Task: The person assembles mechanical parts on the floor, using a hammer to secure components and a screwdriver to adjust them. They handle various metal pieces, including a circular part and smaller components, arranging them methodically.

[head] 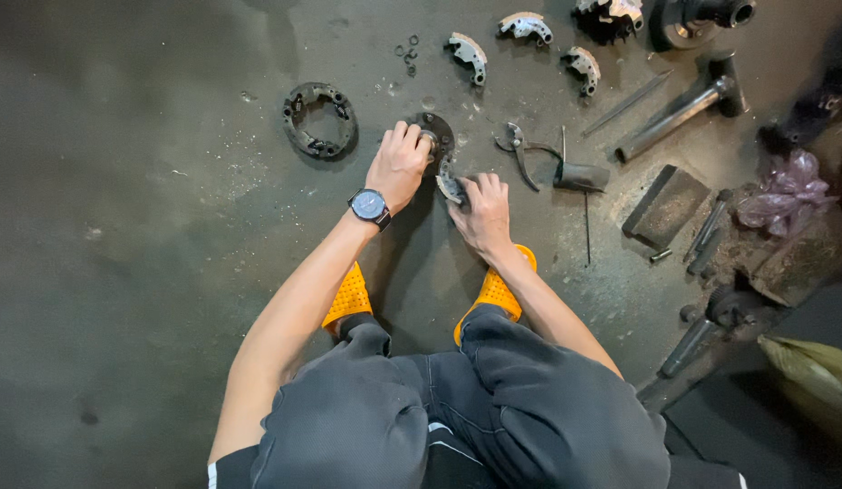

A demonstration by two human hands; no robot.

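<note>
I squat on a grimy concrete floor, knees and orange shoes at the bottom of the head view. My left hand (400, 165), with a dark wristwatch, grips the hub of a round black metal plate (437, 129) lying on the floor. My right hand (481, 210) holds a curved grey clutch shoe (450, 186) against the plate's near edge. Both hands sit close together over the plate.
A black ring-shaped part (319, 120) lies to the left. Three more curved shoes (469, 54) and small washers (409, 54) lie beyond. Pliers (518, 152), a socket wrench (680, 110), rods, a flat block (664, 206) and a purple bag (785, 191) fill the right side.
</note>
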